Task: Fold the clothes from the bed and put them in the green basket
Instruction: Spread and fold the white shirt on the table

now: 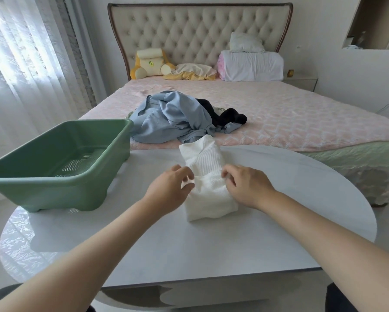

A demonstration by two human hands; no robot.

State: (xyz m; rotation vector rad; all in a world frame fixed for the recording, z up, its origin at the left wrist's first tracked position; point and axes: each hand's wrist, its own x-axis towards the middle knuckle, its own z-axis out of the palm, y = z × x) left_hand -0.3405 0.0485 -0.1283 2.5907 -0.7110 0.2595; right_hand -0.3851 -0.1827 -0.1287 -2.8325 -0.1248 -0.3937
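Tufted beige headboard (200, 30), sheer curtains (20, 64) lit by daylight, white walls (346, 75), glossy grey table (211, 244)

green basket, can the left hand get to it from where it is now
Probably yes. The green basket sits on the table just left of the left hand, open side up, with only bare tabletop between them. The hand is busy at the white garment, though.

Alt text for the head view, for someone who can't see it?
The left hand and right hand pinch a fold across a white garment on the grey table. The green basket stands to their left; blue and black clothes lie on the bed.
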